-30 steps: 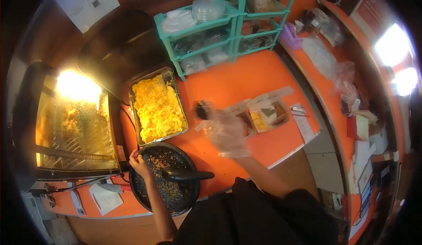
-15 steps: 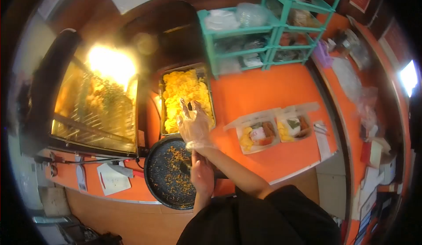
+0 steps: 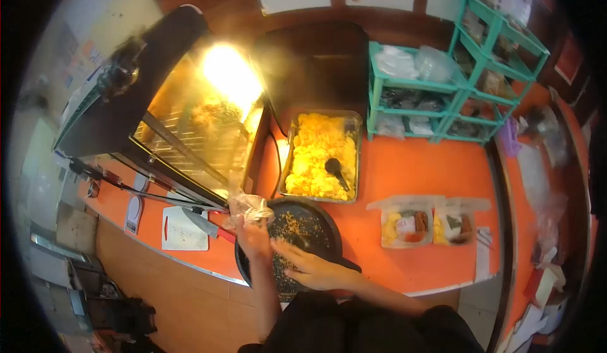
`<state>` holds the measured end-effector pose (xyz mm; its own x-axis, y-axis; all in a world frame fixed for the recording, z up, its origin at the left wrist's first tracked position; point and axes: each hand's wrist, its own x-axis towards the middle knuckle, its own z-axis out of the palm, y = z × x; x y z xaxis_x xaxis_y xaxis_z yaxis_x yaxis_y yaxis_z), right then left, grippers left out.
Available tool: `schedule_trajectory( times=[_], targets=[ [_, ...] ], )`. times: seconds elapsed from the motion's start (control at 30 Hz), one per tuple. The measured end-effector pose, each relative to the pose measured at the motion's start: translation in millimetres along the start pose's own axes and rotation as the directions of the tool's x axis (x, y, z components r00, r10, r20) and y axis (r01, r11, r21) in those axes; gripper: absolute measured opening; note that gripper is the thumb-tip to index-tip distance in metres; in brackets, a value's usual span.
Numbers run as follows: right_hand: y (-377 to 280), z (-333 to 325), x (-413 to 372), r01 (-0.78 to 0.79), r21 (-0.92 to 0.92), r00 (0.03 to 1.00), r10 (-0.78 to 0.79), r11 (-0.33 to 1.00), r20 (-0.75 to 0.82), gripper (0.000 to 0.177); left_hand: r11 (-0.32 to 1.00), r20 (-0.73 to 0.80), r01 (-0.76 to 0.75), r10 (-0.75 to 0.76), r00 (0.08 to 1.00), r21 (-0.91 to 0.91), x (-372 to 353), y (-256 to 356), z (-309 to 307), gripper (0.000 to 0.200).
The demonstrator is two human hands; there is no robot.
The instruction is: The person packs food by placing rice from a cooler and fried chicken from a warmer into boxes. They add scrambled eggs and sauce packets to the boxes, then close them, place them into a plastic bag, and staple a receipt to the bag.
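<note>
My left hand (image 3: pixel 254 240) is closed on a crumpled clear plastic glove (image 3: pixel 250 210), above the left rim of a dark round pan (image 3: pixel 325 220). Bare and with its fingers stretched out, my right hand (image 3: pixel 313 269) is over the pan, close to the left one. Brown crumbs are scattered inside the pan. Behind it is a metal tray (image 3: pixel 359 157) full of yellow food (image 3: pixel 316 154) that looks like scrambled egg. A black spoon (image 3: pixel 336 171) lies on that food.
A lit glass food warmer (image 3: pixel 196 138) stands at the left. A knife (image 3: pixel 203 223) and a white cutting board (image 3: pixel 183 229) lie in front of it. Two open meal boxes (image 3: pixel 404 229) (image 3: pixel 454 228) are to the right, below green shelves (image 3: pixel 414 87).
The plastic glove has come off my right hand and is now in my left hand. Both hands have drawn away from the tray. The view has shifted left.
</note>
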<state>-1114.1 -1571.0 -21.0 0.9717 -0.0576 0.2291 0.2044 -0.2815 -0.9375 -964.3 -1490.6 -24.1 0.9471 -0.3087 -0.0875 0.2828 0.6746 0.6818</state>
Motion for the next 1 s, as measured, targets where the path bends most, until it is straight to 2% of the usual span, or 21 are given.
schedule_trajectory(
  times=[0.03, 0.07, 0.1, 0.13, 0.17, 0.2, 0.23, 0.27, 0.3, 0.33, 0.4, 0.47, 0.5, 0.57, 0.63, 0.7, 0.77, 0.83, 0.87, 0.93, 1.0],
  targets=[
    [-5, -27, 9, -0.103, 0.093, 0.965, 0.076, 0.990, 0.252, 0.046, 0.996, 0.034, 0.004, -0.007, 0.999, 0.088, 15, 8, -8, 0.056],
    [-1, -46, 22, -0.080, -0.133, 0.964, 0.111, 0.988, 0.241, 0.040, 0.984, 0.061, 0.007, -0.018, 0.998, 0.178, 25, 9, -17, 0.054],
    [9, -73, 43, 0.010, -0.350, 0.997, 0.016, 0.937, 0.073, 0.040, 0.915, 0.082, -0.072, 0.043, 0.996, 0.398, 27, 8, -23, 0.050],
    [22, -100, 71, -0.180, -0.474, 0.982, 0.182, 0.862, -0.042, 0.038, 0.790, 0.107, -0.147, 0.104, 0.989, 0.595, 27, 8, -28, 0.047],
    [4, -146, 114, -0.039, -0.634, 0.990, -0.055, 0.773, -0.128, 0.041, 0.618, 0.133, -0.208, 0.167, 0.977, 0.758, 29, 10, -37, 0.044],
    [-14, -192, 156, 0.009, -0.809, 0.929, -0.305, 0.587, -0.211, 0.045, 0.305, 0.262, -0.306, 0.178, 0.949, 0.902, 39, 0, -67, 0.040],
    [-32, -237, 198, -0.059, -0.917, 0.810, -0.518, 0.394, -0.274, 0.049, 0.207, 0.242, -0.264, 0.129, 0.962, 0.942, 41, -9, -100, 0.035],
    [-56, -261, 223, -0.186, -0.960, 0.775, -0.570, 0.209, -0.274, 0.055, 0.102, 0.221, -0.228, 0.079, 0.972, 0.968, 42, -19, -132, 0.031],
    [-81, -285, 248, -0.326, -0.945, 0.736, -0.620, 0.029, -0.273, 0.062, 0.040, 0.322, -0.346, 0.278, 0.905, 0.937, 34, -29, -148, 0.029],
    [-54, -330, 279, -0.283, -0.957, 0.661, -0.711, 0.058, -0.239, 0.065, -0.032, 0.390, -0.407, 0.365, 0.846, 0.913, 16, -8, -117, 0.028],
    [-4, -372, 295, -0.365, -0.930, 0.714, -0.649, -0.026, -0.263, 0.062, 0.283, 0.121, -0.252, 0.408, 0.905, 0.926, 4, -3, -133, 0.027],
    [4, -371, 296, -0.365, -0.931, 0.689, -0.666, 0.022, -0.286, 0.049, 0.599, -0.189, -0.118, 0.424, 0.886, 0.792, -2, 18, -150, 0.029],
    [4, -364, 301, -0.382, -0.924, 0.646, -0.706, 0.030, -0.290, 0.044, 0.737, -0.333, -0.070, 0.385, 0.860, 0.672, -5, 29, -159, 0.031],
    [1, -350, 289, -0.428, -0.903, 0.575, -0.759, 0.039, -0.306, 0.035, 0.803, -0.397, -0.180, 0.459, 0.795, 0.568, -8, 68, -145, 0.029],
    [-14, -331, 262, -0.405, -0.914, 0.594, -0.768, -0.028, -0.239, 0.029, 0.794, -0.372, -0.284, 0.526, 0.765, 0.538, 8, 95, -129, 0.027],
    [-29, -307, 234, -0.351, -0.932, 0.638, -0.752, -0.095, -0.164, 0.026, 0.758, -0.230, -0.474, 0.610, 0.758, 0.448, 23, 112, -94, 0.032],
    [-36, -276, 202, -0.246, -0.958, 0.705, -0.705, -0.147, -0.073, 0.027, 0.615, -0.006, -0.486, 0.624, 0.781, 0.621, 36, 135, -53, 0.043],
    [-23, -242, 176, -0.103, -0.967, 0.669, -0.736, -0.232, 0.105, 0.032, 0.615, 0.125, -0.525, 0.573, 0.810, 0.588, 72, 129, -48, 0.049],
    [-20, -224, 158, -0.011, -0.977, 0.712, -0.688, -0.212, 0.142, 0.035, 0.606, 0.179, -0.548, 0.561, 0.808, 0.577, 89, 126, -49, 0.053],
    [23, -194, 130, 0.101, -0.962, 0.724, -0.645, -0.255, 0.247, 0.024, 0.588, 0.255, -0.590, 0.555, 0.792, 0.553, 101, 119, -34, 0.052],
    [60, -161, 97, 0.206, -0.975, 0.835, -0.505, -0.080, 0.218, 0.027, 0.621, 0.216, -0.534, 0.515, 0.830, 0.573, 94, 122, -11, 0.042]
  ],
)
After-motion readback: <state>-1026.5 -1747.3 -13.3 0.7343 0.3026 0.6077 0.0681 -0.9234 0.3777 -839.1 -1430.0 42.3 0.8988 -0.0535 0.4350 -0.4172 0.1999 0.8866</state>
